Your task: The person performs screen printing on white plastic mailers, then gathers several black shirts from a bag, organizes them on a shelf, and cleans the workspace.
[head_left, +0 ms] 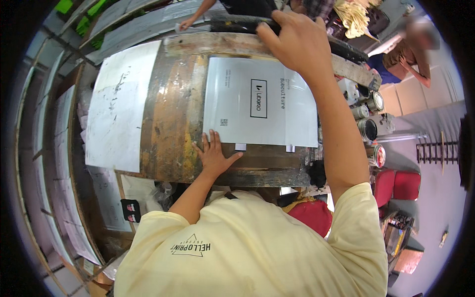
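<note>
The left hand (215, 154) lies flat, fingers spread, on the stained worktable (173, 114), its fingertips touching the near left corner of one pale printed sheet (260, 101). The right hand (297, 42) reaches to the far edge, fingers curled over a dark bar (237, 24) just beyond that sheet. Two small tape tabs (240, 146) stick out along the sheet's near edge. A second white sheet (121, 106) lies to the left. About four paint tins (368, 128) cluster at the right.

Grey floor (435, 208), red chairs (398, 185)
</note>
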